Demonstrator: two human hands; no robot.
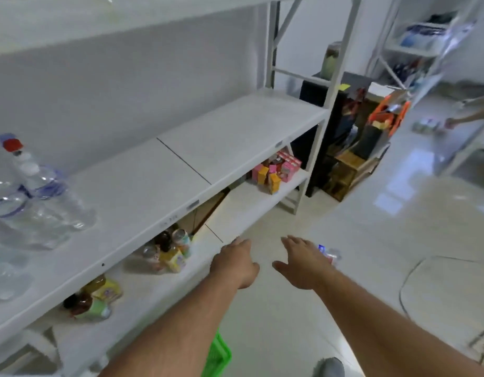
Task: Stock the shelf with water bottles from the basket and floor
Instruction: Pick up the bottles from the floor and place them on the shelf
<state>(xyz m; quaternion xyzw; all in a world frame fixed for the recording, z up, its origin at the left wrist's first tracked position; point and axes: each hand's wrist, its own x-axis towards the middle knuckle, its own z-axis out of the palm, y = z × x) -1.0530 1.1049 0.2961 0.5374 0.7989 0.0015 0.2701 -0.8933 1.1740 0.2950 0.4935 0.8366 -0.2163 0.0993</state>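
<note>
Green basket (217,357) contents hidden; water bottles (42,197) stand on shelf (153,186); left hand (235,263), right hand (303,265) released.

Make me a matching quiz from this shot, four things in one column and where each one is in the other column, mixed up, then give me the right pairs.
Things
1. water bottles
2. pink cartons
3. green basket
4. bottle on the floor

Places
A. on the floor at the bottom edge of the view, partly behind the left forearm
B. just beyond the right hand
C. far end of the lower shelf
D. left end of the middle shelf

Pairs: 1-D, 2-C, 3-A, 4-B
</note>
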